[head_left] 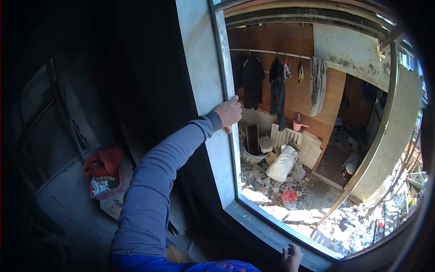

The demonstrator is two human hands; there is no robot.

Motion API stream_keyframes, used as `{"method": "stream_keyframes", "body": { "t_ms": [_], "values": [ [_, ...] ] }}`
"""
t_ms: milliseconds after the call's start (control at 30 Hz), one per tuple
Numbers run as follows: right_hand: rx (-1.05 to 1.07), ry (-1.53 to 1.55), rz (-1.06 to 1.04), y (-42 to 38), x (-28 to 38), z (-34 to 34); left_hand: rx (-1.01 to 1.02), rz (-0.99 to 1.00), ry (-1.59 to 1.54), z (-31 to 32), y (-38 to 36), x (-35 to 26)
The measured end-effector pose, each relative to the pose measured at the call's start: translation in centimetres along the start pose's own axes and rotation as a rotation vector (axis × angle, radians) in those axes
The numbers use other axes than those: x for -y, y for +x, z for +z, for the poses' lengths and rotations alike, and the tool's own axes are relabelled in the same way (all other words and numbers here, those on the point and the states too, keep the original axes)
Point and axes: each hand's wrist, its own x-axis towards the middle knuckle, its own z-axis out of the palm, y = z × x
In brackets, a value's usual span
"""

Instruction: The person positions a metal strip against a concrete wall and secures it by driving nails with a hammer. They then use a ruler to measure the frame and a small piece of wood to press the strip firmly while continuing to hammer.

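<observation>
My left hand point(229, 113) is wrapped round the inner edge of the pale upright window frame point(206, 68), its fingertips on the opening side. The arm, in a dark blue-grey sleeve, reaches up across the middle of the view. Low in the view, my right hand point(292, 257) is beside the grey bottom sill point(258, 226), fingers loosely bent and partly apart, with nothing visible in them. Its wrist runs out of view at the bottom edge.
Outside, clothes point(253, 81) hang from a rail over rubble point(272, 186), a white sack point(282, 164) and a pink dipper point(298, 125). A wooden beam point(362, 167) slants across the right. Indoors, a red crate point(107, 186) stands in the dark at left.
</observation>
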Motion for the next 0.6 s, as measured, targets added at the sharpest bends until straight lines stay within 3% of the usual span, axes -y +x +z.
{"method": "stream_keyframes", "body": {
  "t_ms": [33, 100, 367, 567, 600],
  "values": [
    [-0.063, 0.067, -0.025, 0.6, 0.8, 0.3, -0.008, 0.008, -0.009, 0.2, -0.1, -0.2],
    [0.071, 0.215, 0.113, 2.2, 1.9, 0.9, -0.049, -0.007, -0.022, 0.7, -0.1, -0.1],
    [0.168, 0.285, 0.057, 7.6, 4.2, 3.7, -0.108, 0.02, -0.098, 0.8, -0.3, 0.2],
    [0.28, 0.104, 0.059, 11.4, -1.9, 5.4, -0.087, 0.009, -0.184, -0.1, -0.5, -0.1],
    [0.258, 0.044, 0.049, 12.0, -3.5, 5.1, -0.005, -0.032, -0.184, -0.6, -0.5, -0.3]
  ]
}}
